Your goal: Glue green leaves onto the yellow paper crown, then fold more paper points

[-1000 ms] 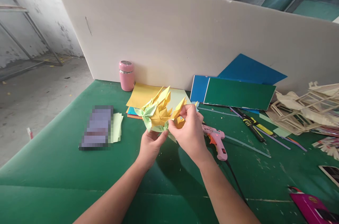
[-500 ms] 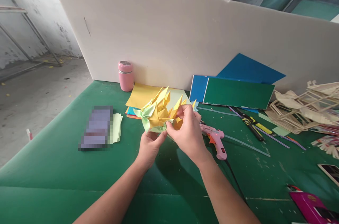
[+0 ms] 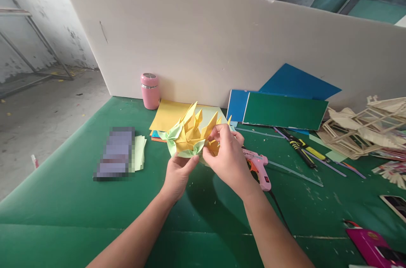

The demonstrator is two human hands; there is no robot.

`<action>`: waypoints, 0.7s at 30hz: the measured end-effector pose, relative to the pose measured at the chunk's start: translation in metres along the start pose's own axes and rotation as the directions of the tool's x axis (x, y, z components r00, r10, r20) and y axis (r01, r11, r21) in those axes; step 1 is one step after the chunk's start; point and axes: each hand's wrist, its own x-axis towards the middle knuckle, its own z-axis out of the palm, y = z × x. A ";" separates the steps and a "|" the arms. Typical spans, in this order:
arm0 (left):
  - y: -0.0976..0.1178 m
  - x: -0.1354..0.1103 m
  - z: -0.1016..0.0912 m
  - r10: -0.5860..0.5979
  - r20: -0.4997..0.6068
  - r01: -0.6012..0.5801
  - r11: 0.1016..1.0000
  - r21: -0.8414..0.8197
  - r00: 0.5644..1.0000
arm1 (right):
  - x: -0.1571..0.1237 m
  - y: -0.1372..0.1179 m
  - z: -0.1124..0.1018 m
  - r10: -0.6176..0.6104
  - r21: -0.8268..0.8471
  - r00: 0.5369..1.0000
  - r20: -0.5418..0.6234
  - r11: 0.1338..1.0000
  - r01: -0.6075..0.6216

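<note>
A folded paper flower (image 3: 190, 135) with pointed yellow petals and pale green outer leaves is held above the table. My left hand (image 3: 178, 173) grips its lower green edge from below, thumb on the near side. On the flower's right, my right hand (image 3: 226, 154) has its fingers closed round a yellow petal, and that hand hides part of the right side. Just beyond my right hand lies a pink glue gun (image 3: 260, 168), its nozzle end partly covered by the hand.
A pixelated dark object (image 3: 114, 154) lies left beside pale green paper slips (image 3: 139, 153). Behind the flower are yellow paper sheets (image 3: 168, 111) and a pink flask (image 3: 150, 92). Cutters (image 3: 298, 147), glue sticks (image 3: 296, 173) and a wooden stick model (image 3: 352, 132) lie to the right.
The paper flower has turned slightly in my hands. My right thumb has come off the green leaf at the front, and the right fingers now sit at a petal slightly farther right.
</note>
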 end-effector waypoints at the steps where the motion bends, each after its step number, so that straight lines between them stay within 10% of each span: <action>1: 0.000 0.000 0.000 0.003 0.011 -0.003 1.000 0.004 1.000 | 0.000 0.000 0.001 -0.002 -0.008 1.000 -0.012 1.000 0.002; 21: 0.006 0.012 -0.008 -0.025 -0.175 -0.006 0.985 -0.174 0.984 | 0.008 0.016 -0.027 0.028 -0.023 0.987 -0.161 0.999 -0.033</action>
